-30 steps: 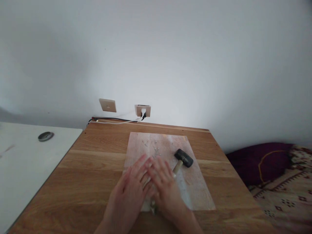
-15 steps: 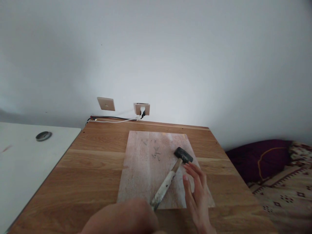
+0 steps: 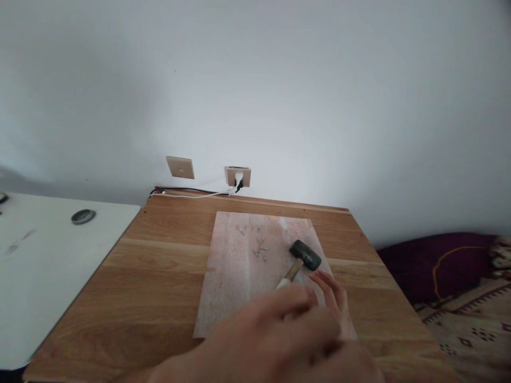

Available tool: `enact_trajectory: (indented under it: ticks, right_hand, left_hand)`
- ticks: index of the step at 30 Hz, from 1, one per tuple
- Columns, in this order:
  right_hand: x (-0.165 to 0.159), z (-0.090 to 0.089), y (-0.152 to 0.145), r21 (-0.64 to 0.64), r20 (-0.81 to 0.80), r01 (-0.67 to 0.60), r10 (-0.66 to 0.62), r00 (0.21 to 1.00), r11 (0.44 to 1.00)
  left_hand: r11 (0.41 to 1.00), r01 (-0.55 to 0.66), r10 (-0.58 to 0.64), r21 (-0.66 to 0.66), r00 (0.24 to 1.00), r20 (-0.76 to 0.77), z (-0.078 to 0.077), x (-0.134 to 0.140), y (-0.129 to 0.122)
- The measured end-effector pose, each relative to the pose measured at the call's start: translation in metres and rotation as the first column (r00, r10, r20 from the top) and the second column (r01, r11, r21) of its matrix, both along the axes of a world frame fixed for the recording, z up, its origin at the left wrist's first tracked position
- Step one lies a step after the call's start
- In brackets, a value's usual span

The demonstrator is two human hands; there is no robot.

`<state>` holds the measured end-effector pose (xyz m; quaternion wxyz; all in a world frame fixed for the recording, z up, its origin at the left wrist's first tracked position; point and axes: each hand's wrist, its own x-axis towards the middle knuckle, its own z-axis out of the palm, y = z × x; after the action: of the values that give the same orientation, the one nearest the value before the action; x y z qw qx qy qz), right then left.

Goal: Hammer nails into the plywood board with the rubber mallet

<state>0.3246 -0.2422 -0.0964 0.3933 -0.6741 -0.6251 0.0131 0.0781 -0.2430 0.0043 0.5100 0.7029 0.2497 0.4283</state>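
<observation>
A hammer (image 3: 305,255) with a dark head and a partly white handle lies slantwise on a pale square board (image 3: 229,271). My left hand (image 3: 275,338), large and blurred in the foreground, hangs over the lower handle and hides it. Its fingers reach rightward, somewhat bent, with gaps between them. Beyond it my right hand (image 3: 333,292) is open by the board's right side, fingertips just below the hammer head. Its lower part is hidden behind my left hand. Several small nails (image 3: 261,249) lie loose left of the hammer, and one nail (image 3: 241,231) lies higher up.
The board rests on a wooden table (image 3: 159,271) against a white wall. A socket (image 3: 238,176) holds plugs, with cables (image 3: 191,194) running along the table's back edge. At left, a white surface (image 3: 80,255) bears a round dark lid-like disc (image 3: 83,216). Purple fabric (image 3: 415,266) lies at right.
My left hand has moved right and up from the handle's end, its fist opening out, and now covers much of the handle. The hammer stays in place on the board. The view has shifted slightly.
</observation>
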Motion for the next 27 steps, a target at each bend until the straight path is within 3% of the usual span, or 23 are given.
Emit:
enact_trajectory:
  ticks: [2, 4, 6, 9, 11, 13, 16, 20, 24, 27]
  right_hand:
    - [0.017, -0.009, -0.001, 0.004, 0.042, 0.051, -0.051, 0.998, 0.999]
    - [0.037, -0.018, -0.005, -0.016, 0.129, 0.112, -0.109, 0.986, 0.994]
    - [0.055, -0.027, -0.012, -0.065, 0.236, 0.160, -0.141, 0.962, 0.985]
    - [0.070, -0.040, -0.022, -0.135, 0.308, 0.177, -0.129, 0.943, 0.975]
    - [0.071, -0.046, -0.023, -0.145, 0.312, 0.189, -0.137, 0.940, 0.971]
    - [0.069, -0.049, -0.021, -0.137, 0.302, 0.212, -0.163, 0.939, 0.968]
    - [0.059, -0.049, -0.014, -0.137, 0.292, 0.244, -0.196, 0.936, 0.960]
    - [0.034, -0.049, -0.007, -0.148, 0.291, 0.191, -0.142, 0.946, 0.970]
    - [-0.005, -0.050, 0.001, -0.132, 0.267, 0.064, -0.027, 0.963, 0.989]
    - [-0.038, -0.046, 0.009, -0.139, 0.257, -0.023, 0.059, 0.965, 0.990]
  left_hand:
    - [0.983, 0.123, -0.095, 0.135, 0.975, -0.203, 0.013, 0.006, 0.035]
    - [0.977, 0.067, 0.023, 0.203, 0.911, -0.412, 0.008, 0.000, 0.066]
    - [0.962, -0.031, 0.184, 0.271, 0.807, -0.561, -0.017, -0.015, 0.083]
    - [0.939, -0.116, 0.308, 0.325, 0.705, -0.639, -0.070, -0.043, 0.083]
    - [0.934, -0.142, 0.323, 0.327, 0.729, -0.604, -0.097, -0.058, 0.074]
    - [0.939, -0.189, 0.320, 0.286, 0.786, -0.529, -0.112, -0.067, 0.067]
    - [0.944, -0.254, 0.323, 0.210, 0.841, -0.434, -0.115, -0.074, 0.064]
    - [0.909, -0.361, 0.416, 0.207, 0.802, -0.428, -0.112, -0.091, 0.072]
    - [0.806, -0.522, 0.592, 0.280, 0.695, -0.408, -0.109, -0.126, 0.080]
    - [0.725, -0.559, 0.684, 0.402, 0.521, -0.510, -0.105, -0.155, 0.082]
